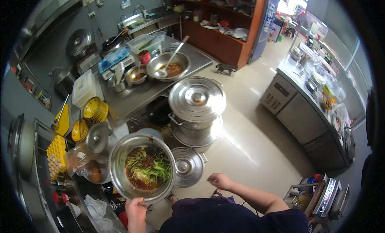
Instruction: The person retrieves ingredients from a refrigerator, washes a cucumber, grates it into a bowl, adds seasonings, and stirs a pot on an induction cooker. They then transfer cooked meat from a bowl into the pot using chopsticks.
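My left hand (137, 209) grips the near rim of a large stainless steel bowl (113, 169), its thumb over the edge. In the bowl lie sliced green vegetables (153, 172), a dark red chili-like topping and brown sauce. To the right, my right hand (220, 181) hangs over the floor, its fingers curled and partly hidden; whether they are fully closed is unclear, and no object shows in them. Between the hands, a round metal lid (184, 166) lies low, partly behind the bowl. Beyond it stand stacked steel pots with a lid (207, 103) on top.
The steel worktable (126, 105) holds a wide bowl (183, 60) with a ladle and sauce, a scale (117, 64) and yellow bowls (97, 109). Egg trays (55, 157) stand at left. A cat (225, 68) is on the floor near a wooden cabinet (210, 37). A steel counter (303, 121) is at right.
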{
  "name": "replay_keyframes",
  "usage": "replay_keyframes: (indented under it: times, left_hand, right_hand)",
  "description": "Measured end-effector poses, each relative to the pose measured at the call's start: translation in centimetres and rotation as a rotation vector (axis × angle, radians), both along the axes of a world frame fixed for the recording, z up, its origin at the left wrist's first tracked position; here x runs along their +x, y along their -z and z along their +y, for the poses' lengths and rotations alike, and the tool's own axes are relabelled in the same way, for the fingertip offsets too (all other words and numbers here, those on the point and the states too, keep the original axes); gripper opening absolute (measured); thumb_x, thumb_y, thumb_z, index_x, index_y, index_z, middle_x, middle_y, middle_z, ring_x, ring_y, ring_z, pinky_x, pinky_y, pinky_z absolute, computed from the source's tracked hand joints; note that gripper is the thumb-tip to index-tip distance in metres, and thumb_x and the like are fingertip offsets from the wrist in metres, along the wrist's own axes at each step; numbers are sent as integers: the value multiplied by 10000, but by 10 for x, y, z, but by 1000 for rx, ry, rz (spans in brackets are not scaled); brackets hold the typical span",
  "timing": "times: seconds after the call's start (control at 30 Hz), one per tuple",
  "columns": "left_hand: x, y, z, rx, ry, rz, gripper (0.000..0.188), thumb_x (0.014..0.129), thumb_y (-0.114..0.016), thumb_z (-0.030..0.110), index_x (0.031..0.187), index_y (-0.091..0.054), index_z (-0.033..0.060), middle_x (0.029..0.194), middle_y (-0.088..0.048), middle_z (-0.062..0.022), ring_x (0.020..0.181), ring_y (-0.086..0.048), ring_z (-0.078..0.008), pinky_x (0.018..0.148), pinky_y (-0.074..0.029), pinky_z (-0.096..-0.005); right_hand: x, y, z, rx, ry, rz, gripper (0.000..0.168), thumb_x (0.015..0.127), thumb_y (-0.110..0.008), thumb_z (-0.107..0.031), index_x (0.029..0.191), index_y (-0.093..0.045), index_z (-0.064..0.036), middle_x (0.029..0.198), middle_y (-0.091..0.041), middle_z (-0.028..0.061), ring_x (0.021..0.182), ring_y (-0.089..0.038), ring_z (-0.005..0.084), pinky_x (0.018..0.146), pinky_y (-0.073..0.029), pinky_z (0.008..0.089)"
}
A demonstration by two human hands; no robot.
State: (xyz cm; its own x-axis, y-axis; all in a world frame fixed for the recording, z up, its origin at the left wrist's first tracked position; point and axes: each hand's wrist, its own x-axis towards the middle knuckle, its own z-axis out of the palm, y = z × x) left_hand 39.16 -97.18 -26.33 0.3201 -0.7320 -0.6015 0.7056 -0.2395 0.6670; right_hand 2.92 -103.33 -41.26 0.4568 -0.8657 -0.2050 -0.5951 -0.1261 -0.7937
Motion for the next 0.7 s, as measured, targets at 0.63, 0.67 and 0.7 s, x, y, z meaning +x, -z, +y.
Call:
replay_keyframes:
  times: [0.63,0.67,0.7]
  left_hand:
    - [-365,17,-244,96,495,135,202,698,-491,-50,896,-501,-11,782,-568,-94,642,-565,-207,514,-452,-281]
    - [-383,14,-260,119,486,47,197,693,-496,-57,881,-494,3,789,-560,-94,642,-560,-218,515,-439,-301]
    - [-399,21,-276,98,473,65,234,692,-502,-60,913,-487,15,819,-555,-98,660,-558,-233,528,-438,-329]
  right_hand:
    - [-343,-59,-158,207,711,-330,324,913,-467,-289,1069,-596,-37,951,-650,88,856,-627,166,772,-481,289]
    - [-353,-72,-181,267,662,-433,355,930,-436,-315,1106,-573,-39,977,-642,82,857,-625,160,775,-477,284]
    - [-363,-88,-206,320,596,-527,385,947,-406,-341,1144,-550,-42,1003,-633,76,857,-623,154,778,-473,279]
